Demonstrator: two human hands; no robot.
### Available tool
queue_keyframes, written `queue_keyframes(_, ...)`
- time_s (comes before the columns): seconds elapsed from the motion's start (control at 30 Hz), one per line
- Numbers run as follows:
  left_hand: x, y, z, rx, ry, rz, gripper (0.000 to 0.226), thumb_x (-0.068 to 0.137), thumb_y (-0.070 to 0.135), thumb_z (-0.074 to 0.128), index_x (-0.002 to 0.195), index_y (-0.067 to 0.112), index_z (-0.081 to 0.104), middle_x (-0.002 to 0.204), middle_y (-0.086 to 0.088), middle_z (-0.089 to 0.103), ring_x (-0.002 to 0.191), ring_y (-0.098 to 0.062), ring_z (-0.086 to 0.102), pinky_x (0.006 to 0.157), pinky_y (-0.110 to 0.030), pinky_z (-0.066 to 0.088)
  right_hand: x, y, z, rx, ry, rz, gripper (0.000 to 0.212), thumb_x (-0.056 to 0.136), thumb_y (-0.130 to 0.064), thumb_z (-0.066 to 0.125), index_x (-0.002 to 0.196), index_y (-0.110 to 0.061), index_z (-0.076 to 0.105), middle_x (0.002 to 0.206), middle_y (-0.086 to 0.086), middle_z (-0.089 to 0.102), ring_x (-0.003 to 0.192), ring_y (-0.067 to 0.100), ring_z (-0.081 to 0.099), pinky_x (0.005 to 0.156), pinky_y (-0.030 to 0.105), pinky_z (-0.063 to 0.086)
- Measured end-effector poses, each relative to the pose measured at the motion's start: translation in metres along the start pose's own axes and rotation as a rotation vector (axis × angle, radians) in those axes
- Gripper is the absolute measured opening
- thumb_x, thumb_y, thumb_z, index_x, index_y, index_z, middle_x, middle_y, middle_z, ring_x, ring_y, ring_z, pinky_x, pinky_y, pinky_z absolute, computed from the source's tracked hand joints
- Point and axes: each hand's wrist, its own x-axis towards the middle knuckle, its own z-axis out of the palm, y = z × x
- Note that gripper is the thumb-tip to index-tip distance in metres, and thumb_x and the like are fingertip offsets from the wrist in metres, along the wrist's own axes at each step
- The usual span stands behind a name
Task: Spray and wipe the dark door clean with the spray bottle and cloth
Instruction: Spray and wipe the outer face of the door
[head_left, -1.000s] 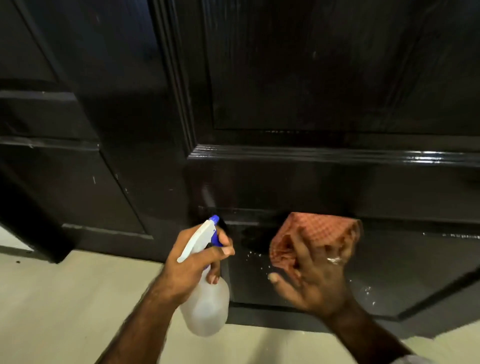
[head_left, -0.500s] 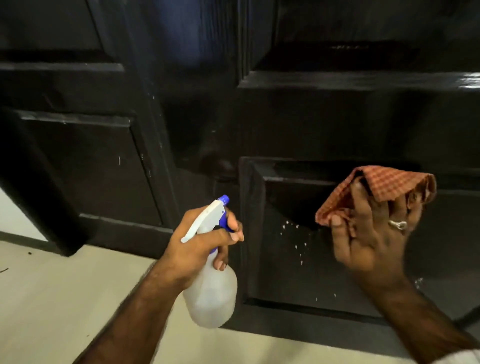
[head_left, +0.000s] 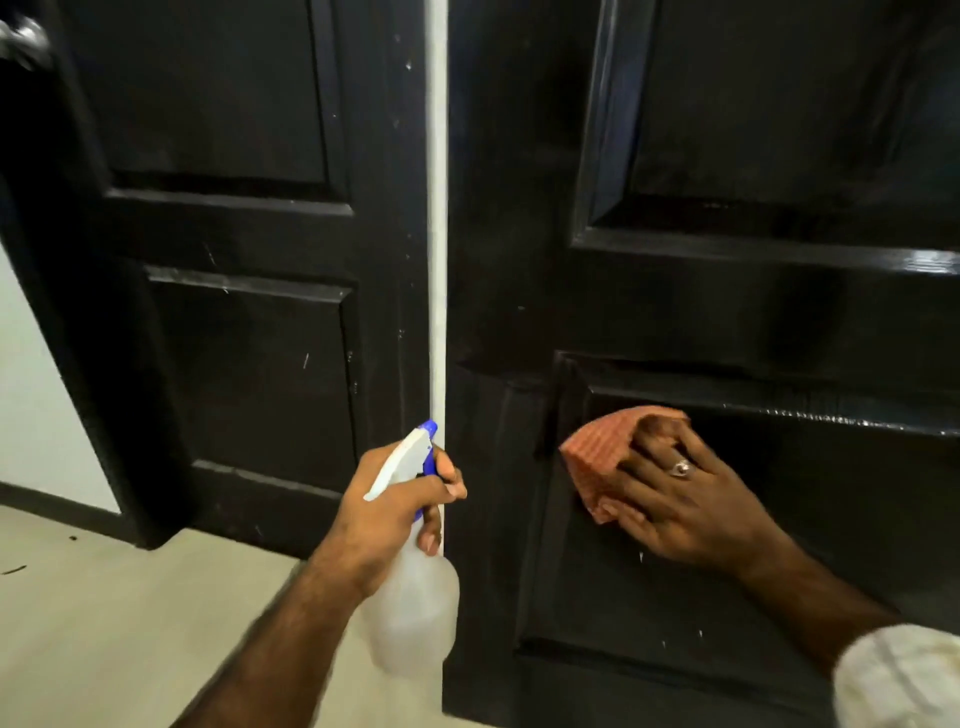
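The dark panelled door (head_left: 727, 312) fills the right half of the view, its surface glossy. My right hand (head_left: 680, 499) presses an orange checked cloth (head_left: 602, 452) flat against the upper left corner of the door's lowest recessed panel. A few small white droplets dot that panel below my hand. My left hand (head_left: 389, 509) grips the neck of a translucent spray bottle (head_left: 410, 613) with a white and blue trigger head, held upright in front of the door's left edge, nozzle pointing up toward the door.
A second dark door leaf (head_left: 249, 312) stands to the left, with a narrow light gap (head_left: 437, 208) between the two. Pale floor (head_left: 130, 623) lies below left, and a white wall with a dark skirting (head_left: 31, 415) shows at the far left.
The view has risen and pulled back, showing both door leaves. My right hand with the cloth moved down-left and now lies flat on the panel's upper left corner. The bottle stays held.
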Motion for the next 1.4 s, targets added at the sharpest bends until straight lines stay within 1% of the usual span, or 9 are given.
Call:
queue_keyframes(0.2, 0.013, 0.000, -0.010, -0.031, -0.038, 0.026, 0.012, 0.082, 0.005, 0.075, 0.092, 0.000, 0.071, 0.091, -0.025, 0.072, 0.045, -0.021, 0.053, 0.048, -0.032, 0.051, 0.116, -0.033, -0.010, 0.040, 0.136, 0.356, 0.070, 0.106, -0.055, 0.051, 0.165, -0.019, 0.037, 0.172, 0.012, 0.032, 0.160, 0.040, 0.023, 0.129, 0.065, 0.011)
queue_keyframes(0.33, 0.014, -0.014, -0.016, -0.041, 0.024, -0.032, 0.031, 0.079, 0.009, 0.078, 0.107, -0.002, 0.068, 0.097, -0.027, 0.070, 0.048, -0.020, 0.056, 0.050, -0.033, 0.052, 0.140, -0.086, 0.021, 0.109, 0.050, 0.146, 0.063, 0.112, -0.048, 0.040, 0.167, -0.018, 0.031, 0.172, 0.012, 0.029, 0.162, 0.035, 0.017, 0.131, 0.058, 0.008)
queue_keyframes(0.53, 0.001, -0.019, -0.026, -0.024, -0.014, -0.071, 0.010, 0.090, -0.009, 0.068, 0.093, 0.000, 0.072, 0.091, -0.025, 0.072, 0.048, -0.022, 0.055, 0.052, -0.035, 0.053, 0.060, -0.076, 0.027, 0.037, -0.143, -0.284, 0.055, 0.110, -0.045, 0.052, 0.157, -0.017, 0.050, 0.155, 0.012, 0.058, 0.152, 0.034, 0.043, 0.132, 0.053, 0.014)
queue_keyframes(0.83, -0.001, -0.027, -0.027, 0.006, 0.039, -0.037, 0.010, 0.090, -0.010, 0.065, 0.091, -0.001, 0.070, 0.088, -0.026, 0.070, 0.046, -0.019, 0.055, 0.049, -0.031, 0.054, 0.202, -0.049, -0.020, 0.051, 0.120, 0.379, 0.076, 0.109, -0.058, 0.038, 0.170, -0.016, 0.020, 0.177, 0.014, 0.013, 0.163, 0.041, 0.010, 0.130, 0.063, 0.004)
queue_keyframes(0.93, -0.003, -0.042, -0.027, -0.002, 0.061, -0.058, 0.006, 0.088, -0.004, 0.070, 0.093, -0.001, 0.071, 0.087, -0.025, 0.070, 0.049, -0.022, 0.056, 0.050, -0.033, 0.053, 0.166, -0.100, 0.024, 0.088, 0.063, 0.206, 0.068, 0.111, -0.049, 0.041, 0.168, -0.014, 0.029, 0.174, 0.015, 0.023, 0.161, 0.044, 0.020, 0.131, 0.062, 0.006)
queue_keyframes(1.03, -0.010, -0.051, -0.029, 0.028, 0.077, -0.132, 0.044, 0.072, 0.026, 0.083, 0.108, 0.004, 0.070, 0.092, -0.024, 0.072, 0.060, -0.027, 0.061, 0.057, -0.038, 0.056, 0.089, -0.142, 0.060, 0.081, -0.106, -0.102, 0.057, 0.116, -0.041, 0.037, 0.165, -0.014, 0.033, 0.171, 0.016, 0.030, 0.162, 0.043, 0.012, 0.132, 0.060, 0.007)
queue_keyframes(1.1, -0.012, -0.050, -0.029, 0.011, 0.044, -0.110, 0.029, 0.079, 0.016, 0.081, 0.102, 0.001, 0.070, 0.091, -0.028, 0.071, 0.053, -0.025, 0.058, 0.054, -0.036, 0.055, 0.045, -0.145, 0.065, 0.039, -0.199, -0.168, 0.053, 0.115, -0.039, 0.040, 0.162, -0.014, 0.041, 0.165, 0.014, 0.044, 0.161, 0.041, 0.016, 0.132, 0.058, 0.007)
queue_keyframes(1.23, -0.013, -0.040, -0.028, 0.026, -0.022, -0.048, 0.009, 0.092, -0.010, 0.067, 0.092, -0.002, 0.071, 0.087, -0.022, 0.073, 0.047, -0.021, 0.056, 0.050, -0.032, 0.054, 0.008, -0.089, 0.039, 0.012, -0.104, 0.005, 0.056, 0.103, -0.042, 0.069, 0.150, -0.014, 0.059, 0.153, 0.016, 0.059, 0.152, 0.042, 0.040, 0.122, 0.060, 0.036)
queue_keyframes(1.4, -0.005, -0.039, -0.020, 0.037, -0.010, -0.055, 0.010, 0.091, -0.005, 0.070, 0.096, 0.003, 0.072, 0.085, -0.011, 0.075, 0.050, -0.019, 0.058, 0.051, -0.033, 0.057, 0.093, -0.024, -0.012, -0.049, 0.089, 0.409, 0.079, 0.105, -0.056, 0.054, 0.166, -0.012, 0.032, 0.173, 0.016, 0.025, 0.160, 0.044, 0.021, 0.129, 0.063, 0.014)
